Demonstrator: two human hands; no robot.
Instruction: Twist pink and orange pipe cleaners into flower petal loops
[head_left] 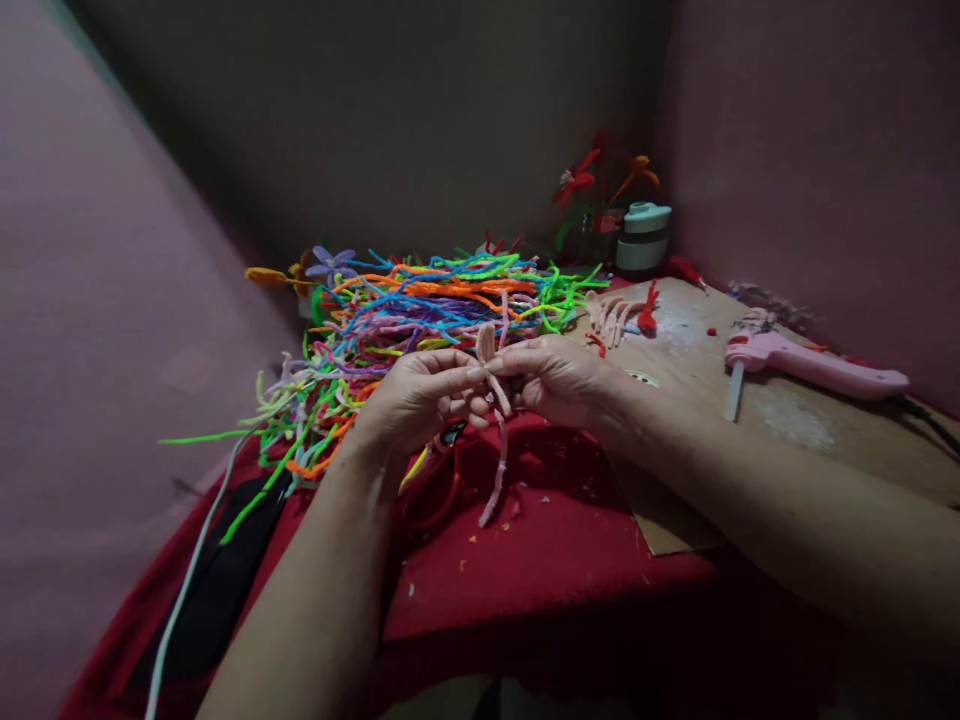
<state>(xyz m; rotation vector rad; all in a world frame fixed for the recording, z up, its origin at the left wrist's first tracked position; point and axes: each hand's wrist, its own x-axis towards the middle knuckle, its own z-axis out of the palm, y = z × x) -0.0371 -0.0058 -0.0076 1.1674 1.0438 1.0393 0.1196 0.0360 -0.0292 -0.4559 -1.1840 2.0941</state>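
Colourful stem pile (442, 288) behind left hand (427, 400), which pinches pale pink fuzzy stem (486, 343), looped between both hands. Right hand (551, 382) pinches it too; pink glue gun (825, 368) well right of that hand. Probably a shaping step; next move likely needs steady fingertips.
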